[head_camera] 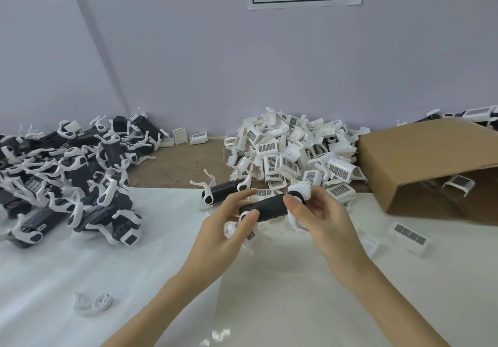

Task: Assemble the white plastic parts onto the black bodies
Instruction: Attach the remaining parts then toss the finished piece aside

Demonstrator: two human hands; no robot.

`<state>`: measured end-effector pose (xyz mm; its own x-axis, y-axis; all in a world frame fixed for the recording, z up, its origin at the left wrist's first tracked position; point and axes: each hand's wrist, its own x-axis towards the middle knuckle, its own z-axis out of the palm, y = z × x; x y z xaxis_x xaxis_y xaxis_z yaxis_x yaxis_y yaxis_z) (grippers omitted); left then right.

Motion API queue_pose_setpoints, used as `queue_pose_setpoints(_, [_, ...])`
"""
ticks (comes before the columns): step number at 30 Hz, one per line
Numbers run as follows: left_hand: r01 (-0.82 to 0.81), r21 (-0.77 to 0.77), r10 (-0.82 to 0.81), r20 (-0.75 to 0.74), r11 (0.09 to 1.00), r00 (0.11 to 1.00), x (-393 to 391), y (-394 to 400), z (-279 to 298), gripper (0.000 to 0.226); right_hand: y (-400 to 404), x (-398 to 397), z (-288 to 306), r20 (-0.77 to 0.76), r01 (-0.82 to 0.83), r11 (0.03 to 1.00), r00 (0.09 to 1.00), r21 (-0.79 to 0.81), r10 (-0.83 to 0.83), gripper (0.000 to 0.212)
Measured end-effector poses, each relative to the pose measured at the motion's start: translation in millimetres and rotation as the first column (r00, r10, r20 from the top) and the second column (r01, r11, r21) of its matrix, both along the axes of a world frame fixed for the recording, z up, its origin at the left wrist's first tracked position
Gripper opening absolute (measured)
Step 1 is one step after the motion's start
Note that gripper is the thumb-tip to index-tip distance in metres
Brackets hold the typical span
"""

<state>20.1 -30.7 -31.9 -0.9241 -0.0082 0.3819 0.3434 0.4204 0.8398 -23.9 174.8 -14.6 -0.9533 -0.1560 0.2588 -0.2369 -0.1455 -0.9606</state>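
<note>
Both hands hold one black body (265, 208) level above the white sheet, just below the frame's centre. My left hand (229, 225) grips its left end, with a small white part under the fingers. My right hand (318, 218) pinches the right end, where a white plastic part (301, 188) sits against the black ring. A heap of white grille parts (293, 152) lies right behind the hands. Another black body with white clips (225, 191) lies on the table edge just beyond my left hand.
A large pile of black bodies with white clips (70, 174) fills the left side. A tipped cardboard box (431, 158) lies open at right. Loose white parts lie at right (409, 236) and a white ring piece (93, 303) at lower left.
</note>
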Motion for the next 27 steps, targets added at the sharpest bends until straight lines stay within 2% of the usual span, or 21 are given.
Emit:
queue_pose_setpoints(3, [-0.124,-0.291,0.056,-0.234,0.949,0.971,0.6,7.7,-4.9,0.051,-4.7,3.1,-3.5,-0.092,0.146,0.984,0.986,0.104,-0.136,0.048])
queue_pose_setpoints(6, [-0.242,-0.386,0.095,-0.361,0.89,0.928,-2.0,8.9,-9.5,0.037,-8.8,6.3,-8.6,-0.117,0.082,0.985,0.991,0.151,-0.064,0.042])
queue_pose_setpoints(9, [-0.208,-0.206,0.156,-0.242,0.956,0.958,-1.7,4.3,-8.5,0.031,-4.9,3.4,-6.7,-0.023,-0.119,0.993,0.993,0.008,0.119,0.035])
queue_pose_setpoints(10, [-0.171,-0.128,0.145,-0.19,0.977,0.971,-2.2,2.0,-7.9,0.031,-2.0,2.4,-5.4,-0.025,-0.17,0.985,0.985,0.036,0.171,0.035])
queue_pose_setpoints(12, [-0.083,0.004,0.083,-0.113,0.997,0.99,-3.9,-0.7,-7.5,0.032,2.4,1.6,-7.1,-0.089,-0.235,0.945,0.961,0.226,0.26,0.04])
queue_pose_setpoints(14, [-0.03,0.098,0.037,-0.077,0.995,0.996,-3.7,-0.5,-6.2,0.03,4.1,0.8,-10.7,-0.124,-0.232,0.909,0.949,0.346,0.289,0.043])
queue_pose_setpoints(16, [-0.001,0.164,0.012,-0.065,0.986,0.998,-3.3,-0.3,-7.0,0.031,6.1,0.4,-11.7,-0.148,-0.212,0.899,0.947,0.383,0.286,0.042])
queue_pose_setpoints(19, [0.027,0.22,-0.014,-0.058,0.975,0.998,-4.3,1.2,-7.6,0.033,6.4,-0.6,-12.9,-0.093,-0.295,0.875,0.93,0.384,0.354,0.041])
queue_pose_setpoints(24, [0.07,0.143,-0.073,0.019,0.987,0.997,-3.4,1.9,-5.6,0.048,4.7,-5.3,-27.4,-0.221,0.004,0.889,0.969,0.458,0.11,0.053])
queue_pose_setpoints(25, [0.089,0.191,-0.099,0.047,0.978,0.994,-3.8,-0.3,-4.5,0.045,6.3,-6.5,-28.8,-0.247,0.051,0.885,0.966,0.463,0.073,0.054])
queue_pose_setpoints(27, [0.108,0.411,-0.16,0.095,0.905,0.982,-3.4,-3.7,-0.4,0.03,10.2,-9.3,-30.6,-0.284,0.123,0.86,0.958,0.495,0.026,0.052])
